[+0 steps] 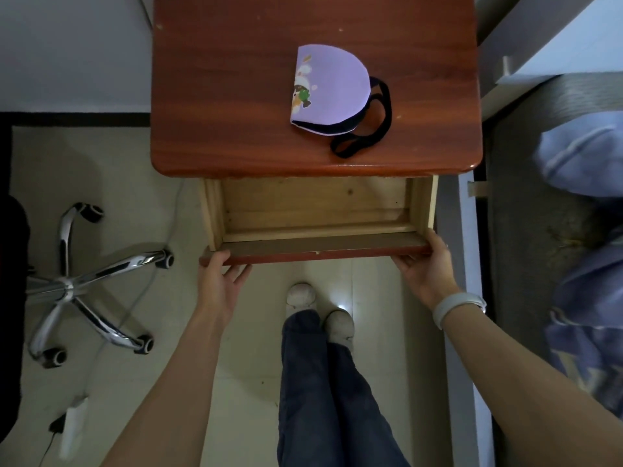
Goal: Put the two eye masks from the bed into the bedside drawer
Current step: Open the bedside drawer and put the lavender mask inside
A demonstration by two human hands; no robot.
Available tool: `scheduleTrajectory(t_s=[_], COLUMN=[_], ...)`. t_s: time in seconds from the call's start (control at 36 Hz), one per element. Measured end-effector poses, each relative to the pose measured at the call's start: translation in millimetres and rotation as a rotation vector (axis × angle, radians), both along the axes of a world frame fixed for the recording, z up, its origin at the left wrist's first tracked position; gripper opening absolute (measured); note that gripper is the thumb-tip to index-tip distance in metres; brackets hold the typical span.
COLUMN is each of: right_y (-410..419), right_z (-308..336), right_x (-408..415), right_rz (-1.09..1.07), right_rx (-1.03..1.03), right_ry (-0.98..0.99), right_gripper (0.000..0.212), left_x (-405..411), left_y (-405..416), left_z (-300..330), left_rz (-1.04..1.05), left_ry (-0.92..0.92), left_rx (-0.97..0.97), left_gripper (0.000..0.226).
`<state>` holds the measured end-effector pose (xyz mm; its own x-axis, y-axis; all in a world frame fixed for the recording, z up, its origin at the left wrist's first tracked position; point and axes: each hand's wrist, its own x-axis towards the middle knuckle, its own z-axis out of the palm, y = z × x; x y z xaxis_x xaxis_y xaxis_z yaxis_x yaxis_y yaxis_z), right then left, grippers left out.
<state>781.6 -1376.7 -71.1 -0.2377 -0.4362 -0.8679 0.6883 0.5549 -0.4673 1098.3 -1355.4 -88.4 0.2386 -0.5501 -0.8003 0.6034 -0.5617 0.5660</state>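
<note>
A purple eye mask [328,89] with a cartoon print and a black strap lies folded on the red-brown top of the bedside table [236,96]. Whether a second mask sits under it I cannot tell. Below the top, the wooden drawer [317,246] is pulled out and nothing lies in the part I can see. My left hand [219,281] grips the drawer front at its left corner. At the right corner my right hand [426,267] holds the same front, with a white band on the wrist.
An office chair's chrome star base [74,281] with castors stands on the floor at the left. The bed [553,230] with blue bedding [586,156] runs along the right. My legs and shoes [320,308] are right below the drawer. A cable and plug lie at lower left.
</note>
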Motion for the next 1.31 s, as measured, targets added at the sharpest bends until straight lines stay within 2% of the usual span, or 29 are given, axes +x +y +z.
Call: scheduleTrajectory(t_s=[0.06,0.14,0.22,0.25,0.31,0.39,0.44,0.53,0.58,0.64,0.69,0.75,0.83,0.94,1.06,1.11,1.22,1.31], right_y=[-0.4,-2.6,-8.7,-9.1,-28.0,-53.9,-73.1,-107.8,-135.0,-163.7,-187.9,-202.4,-205.6,-195.7,-177.2,-160.8,-115.2,-79.1], right_z=[0.3,7.8,24.8,36.4,72.4,98.2,105.7,112.8,116.7,120.1,120.4,120.8,119.8,117.7,118.2,119.6,140.0,132.5], right_x=[-0.2,4.2,10.7,13.3,30.4,52.0,68.4,87.0,97.2,105.9,109.8,113.1,122.3,133.1,129.8,128.4,131.8,127.4], right_rz=[-0.01,0.04,0.257,0.292,0.364,0.55,0.704,0.844,0.92,1.097,1.404,1.634,1.683,1.632,1.612,1.552,1.249,1.209], right_rx=[0.007,0.102,0.2,0.143,-0.136,-0.47,-0.623,-0.713,-0.723,-0.704,-0.565,-0.362,-0.23,-0.145,-0.315,-0.536,-1.006,-1.187], right_ry=[0.008,0.164,0.64,0.8,1.056,1.281,1.393,1.525,1.607,1.658,1.583,1.425,1.408,1.384,1.41,1.443,1.385,1.382], right_gripper=[0.041,0.03,0.048,0.05,0.042,0.027,0.027,0.026,0.026,0.033,0.055,0.072,0.082,0.057,0.037,0.027,0.011,0.017], left_x=[-0.7,-4.0,-9.8,-11.4,-7.4,-21.6,-27.4,-28.6,-25.8,-19.8,-15.5,-13.2,-9.3,-6.5,-5.5,-5.5,-4.4,0.1], left_y=[-1.5,-3.6,-13.4,-14.7,-31.1,-42.1,-44.8,-53.0,-61.8,-71.1,-76.5,-76.2,-74.5,-74.2,-73.2,-70.8,-62.2,-51.0], left_z=[0.4,3.5,15.3,20.3,53.4,75.1,83.1,84.6,86.9,89.6,91.4,93.8,95.8,97.3,98.9,99.1,99.3,95.0], left_rz=[0.029,0.071,-0.021,-0.052,-0.101,-0.361,-0.563,-0.843,-1.001,-1.079,-1.102,-1.112,-1.12,-1.075,-0.936,-0.869,-0.763,-0.665], left_ry=[0.022,-0.04,-0.365,-0.514,-0.788,-1.187,-1.368,-1.503,-1.523,-1.517,-1.505,-1.489,-1.436,-1.358,-1.224,-1.178,-1.147,-1.167], left_rx=[0.003,0.074,0.216,0.211,0.123,-0.005,-0.106,-0.154,-0.15,-0.133,-0.125,-0.129,-0.148,-0.193,-0.297,-0.321,-0.342,-0.303], left_gripper=[0.031,0.039,0.074,0.077,0.071,0.066,0.066,0.067,0.067,0.066,0.065,0.066,0.066,0.064,0.053,0.047,0.04,0.043])
